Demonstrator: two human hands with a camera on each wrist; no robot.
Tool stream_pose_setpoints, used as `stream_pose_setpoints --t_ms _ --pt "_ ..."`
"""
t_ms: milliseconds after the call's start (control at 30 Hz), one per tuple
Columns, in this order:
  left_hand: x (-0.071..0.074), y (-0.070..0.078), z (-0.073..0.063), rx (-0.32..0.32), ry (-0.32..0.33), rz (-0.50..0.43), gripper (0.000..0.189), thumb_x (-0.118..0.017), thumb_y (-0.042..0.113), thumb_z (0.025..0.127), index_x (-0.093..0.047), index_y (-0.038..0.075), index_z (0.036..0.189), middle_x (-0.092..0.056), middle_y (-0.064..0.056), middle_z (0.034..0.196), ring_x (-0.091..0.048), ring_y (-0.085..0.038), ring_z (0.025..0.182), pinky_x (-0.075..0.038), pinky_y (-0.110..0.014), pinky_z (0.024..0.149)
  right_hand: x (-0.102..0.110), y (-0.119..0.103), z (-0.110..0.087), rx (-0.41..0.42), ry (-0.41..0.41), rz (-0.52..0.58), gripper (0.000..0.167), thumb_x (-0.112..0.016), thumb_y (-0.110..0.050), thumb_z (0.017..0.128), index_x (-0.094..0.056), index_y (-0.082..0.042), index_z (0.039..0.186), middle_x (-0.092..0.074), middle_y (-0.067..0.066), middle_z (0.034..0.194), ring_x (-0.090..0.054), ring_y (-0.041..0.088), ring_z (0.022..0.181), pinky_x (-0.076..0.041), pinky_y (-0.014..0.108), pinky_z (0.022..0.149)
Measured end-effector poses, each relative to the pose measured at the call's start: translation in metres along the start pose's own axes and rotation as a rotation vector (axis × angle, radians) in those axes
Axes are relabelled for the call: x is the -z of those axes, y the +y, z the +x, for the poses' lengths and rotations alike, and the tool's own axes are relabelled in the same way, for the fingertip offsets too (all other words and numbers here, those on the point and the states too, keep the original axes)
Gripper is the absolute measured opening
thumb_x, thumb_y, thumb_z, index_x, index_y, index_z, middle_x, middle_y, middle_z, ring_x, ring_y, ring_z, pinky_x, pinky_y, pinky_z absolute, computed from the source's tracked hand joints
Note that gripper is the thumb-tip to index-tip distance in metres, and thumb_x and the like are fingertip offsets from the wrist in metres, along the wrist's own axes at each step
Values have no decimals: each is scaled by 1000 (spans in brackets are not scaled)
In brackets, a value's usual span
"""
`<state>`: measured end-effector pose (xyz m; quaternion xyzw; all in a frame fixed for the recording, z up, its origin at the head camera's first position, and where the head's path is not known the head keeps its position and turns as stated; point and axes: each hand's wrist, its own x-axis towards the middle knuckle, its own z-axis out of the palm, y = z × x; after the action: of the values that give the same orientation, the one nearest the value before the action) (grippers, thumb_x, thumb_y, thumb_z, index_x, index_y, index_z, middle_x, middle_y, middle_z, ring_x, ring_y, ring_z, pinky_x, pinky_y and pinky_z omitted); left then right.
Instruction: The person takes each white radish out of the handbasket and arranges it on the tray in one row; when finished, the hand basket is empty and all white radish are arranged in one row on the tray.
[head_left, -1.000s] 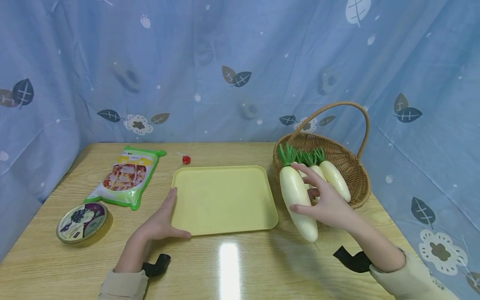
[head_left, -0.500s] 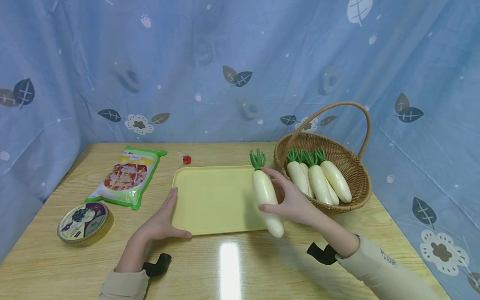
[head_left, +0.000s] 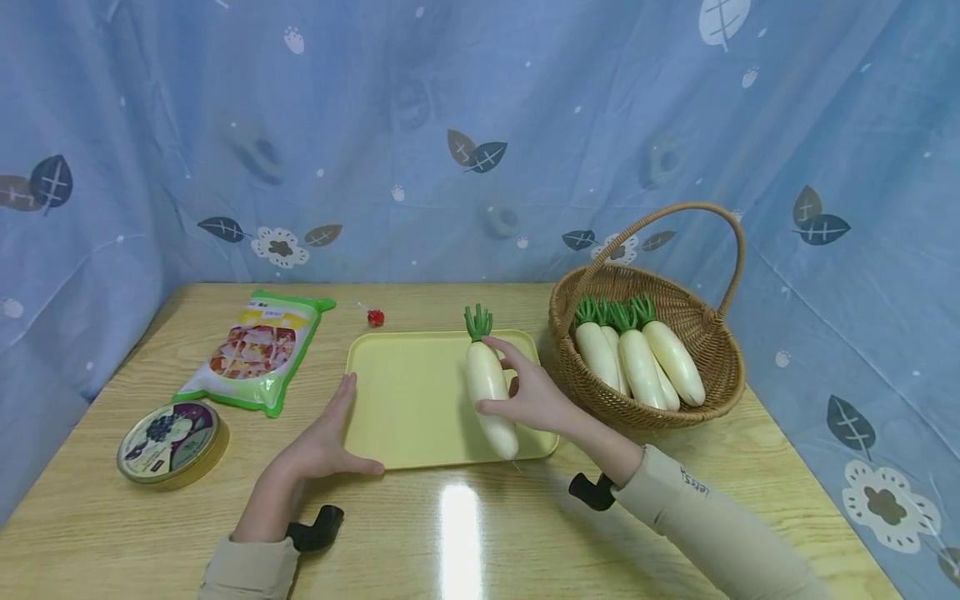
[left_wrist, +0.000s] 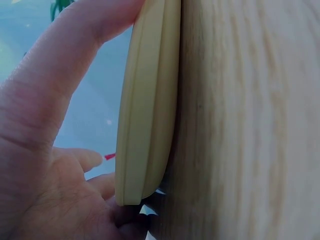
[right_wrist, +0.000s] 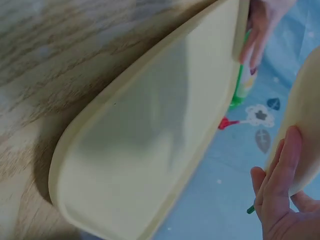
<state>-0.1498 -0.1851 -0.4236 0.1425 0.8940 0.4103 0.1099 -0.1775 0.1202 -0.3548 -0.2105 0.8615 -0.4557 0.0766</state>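
My right hand (head_left: 532, 396) grips a white radish (head_left: 487, 383) with a green leafy top, thumb on its near side and fingers on its far side. The radish hangs tilted over the right half of a yellow tray (head_left: 412, 400), its tip reaching past the front rim. In the right wrist view the radish (right_wrist: 304, 115) is raised above the tray, which carries a shadow. My left hand (head_left: 318, 442) spans the tray's front left corner, fingers extended along the left side. Its thumb (left_wrist: 55, 75) lies at the front rim in the left wrist view.
A wicker basket (head_left: 727, 367) with a tall handle holds several more white radishes (head_left: 637, 367) at the right. On the left lie a green-edged food packet (head_left: 255, 350) and a round tin (head_left: 168, 442). A small red item (head_left: 375, 317) lies behind the tray.
My right hand has carried the radish leftward, from the basket's front to above the tray. My left hand has stayed at the tray's corner.
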Motion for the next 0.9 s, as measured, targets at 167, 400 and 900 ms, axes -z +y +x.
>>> stream_pose_setpoints --t_ms 167,400,900 --pt "0 0 0 -2 2 0 136 -87 34 56 11 -4 142 12 -27 147 6 -43 134 -5 -58 106 -10 4 14 -14 12 -6 84 -75 -16 71 -30 -17 142 -53 22 114 -56 16 54 -50 29 52" --pt "-1 1 0 9 4 13 137 -87 36 55 11 -4 142 12 -26 148 6 -42 134 -6 -56 107 -24 7 27 -43 1 -13 84 -74 -16 71 -30 -17 142 -52 23 117 -55 16 54 -50 28 53" --pt "-1 1 1 9 3 -2 138 -87 34 53 11 -4 142 13 -27 147 6 -43 134 -5 -57 106 -51 10 47 -93 -36 36 83 -73 -22 73 -28 -19 143 -50 20 118 -61 23 76 -52 30 58"
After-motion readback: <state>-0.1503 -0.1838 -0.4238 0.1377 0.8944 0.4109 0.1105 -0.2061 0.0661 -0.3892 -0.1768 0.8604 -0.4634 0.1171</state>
